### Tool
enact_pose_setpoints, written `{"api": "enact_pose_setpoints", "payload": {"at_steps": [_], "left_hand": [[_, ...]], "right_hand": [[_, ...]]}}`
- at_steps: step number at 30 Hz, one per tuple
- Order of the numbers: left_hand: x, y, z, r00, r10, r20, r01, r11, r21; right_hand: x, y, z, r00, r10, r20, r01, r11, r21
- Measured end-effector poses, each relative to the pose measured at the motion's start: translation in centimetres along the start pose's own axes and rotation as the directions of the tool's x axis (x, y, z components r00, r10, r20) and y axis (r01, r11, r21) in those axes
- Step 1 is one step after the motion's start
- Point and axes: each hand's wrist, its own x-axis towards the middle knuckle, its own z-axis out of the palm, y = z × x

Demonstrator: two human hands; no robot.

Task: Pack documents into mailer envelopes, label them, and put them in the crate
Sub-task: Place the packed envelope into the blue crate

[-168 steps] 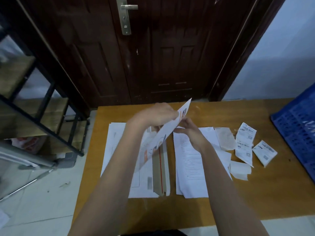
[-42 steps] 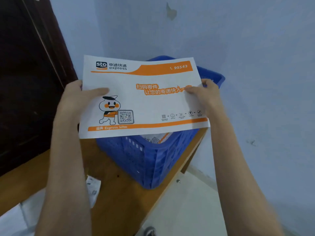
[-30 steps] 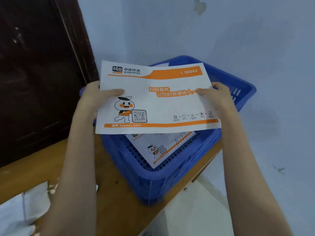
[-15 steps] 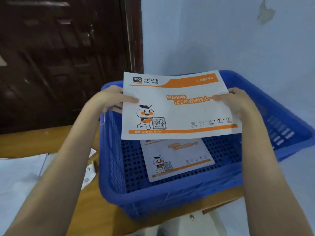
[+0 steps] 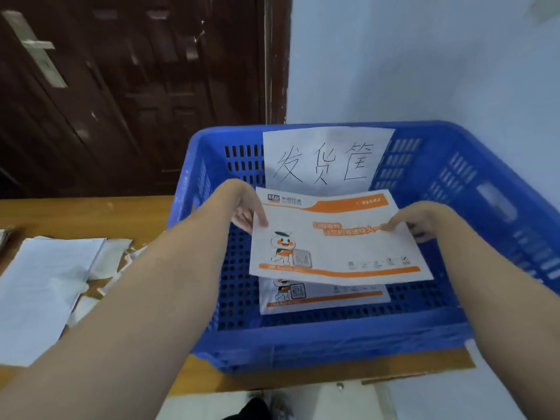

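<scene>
A white and orange mailer envelope (image 5: pixel 336 247) hangs flat inside the blue crate (image 5: pixel 318 344), low over the crate floor. My left hand (image 5: pixel 245 207) pinches its left edge and my right hand (image 5: pixel 421 221) pinches its right edge. A second mailer envelope (image 5: pixel 327 297) lies on the crate floor right beneath it, mostly covered. A white paper sign (image 5: pixel 327 159) with handwritten characters leans on the crate's far wall.
The crate stands at the right end of the wooden table (image 5: pixel 75 213), close to its corner. White documents (image 5: pixel 42 286) and torn paper scraps (image 5: pixel 121 259) lie to the left. A dark door (image 5: pixel 121 86) and a pale wall (image 5: pixel 424 56) stand behind.
Both hands have lowered the mailer envelope from above the crate rim down inside the crate. The view has tilted down, and the paper sign has come into sight.
</scene>
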Motion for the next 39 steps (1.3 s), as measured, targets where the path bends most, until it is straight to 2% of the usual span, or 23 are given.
{"api": "enact_pose_setpoints", "payload": {"at_steps": [3, 8, 12, 16, 19, 24, 28, 31, 39], "left_hand": [[2.8, -0.9, 1.6, 0.999, -0.042, -0.015, 0.041, 0.997, -0.072], [7.5, -3.2, 4.6, 0.998, -0.065, -0.018, 0.058, 0.962, -0.266], [10.8, -4.8, 6.8, 0.992, -0.08, -0.101, 0.044, 0.948, -0.317], [12.3, -5.9, 8.1, 0.987, -0.117, -0.107, 0.074, 0.936, -0.343], [12.9, -6.3, 8.7, 0.98, -0.111, -0.165, 0.064, 0.962, -0.266], [14.1, -6.4, 9.1, 0.974, -0.095, -0.206, 0.045, 0.971, -0.236], [14.6, -6.8, 9.5, 0.942, -0.039, -0.332, 0.042, 0.999, 0.002], [14.6, -6.9, 9.7, 0.932, -0.002, -0.361, 0.055, 0.989, 0.138], [14.4, -6.3, 10.1, 0.932, -0.089, -0.352, 0.161, 0.971, 0.179]], "right_hand": [[1.7, 0.5, 0.8, 0.998, 0.064, 0.021, -0.065, 0.998, 0.001], [4.5, -0.1, 2.7, 0.997, 0.075, 0.026, -0.074, 0.997, -0.037], [7.7, -0.1, 4.8, 0.996, 0.076, 0.05, -0.072, 0.994, -0.079], [10.5, 0.6, 6.8, 0.993, 0.117, 0.02, -0.114, 0.987, -0.114], [11.9, 1.2, 7.9, 0.993, 0.117, -0.027, -0.119, 0.989, -0.088], [13.1, 1.4, 9.0, 0.989, 0.124, -0.085, -0.13, 0.989, -0.066], [13.5, 1.9, 9.4, 0.98, 0.171, -0.101, -0.179, 0.98, -0.082], [13.6, 2.1, 9.5, 0.978, 0.178, -0.11, -0.186, 0.98, -0.07], [13.0, 1.2, 9.4, 0.985, 0.173, 0.004, -0.169, 0.966, -0.196]]}}
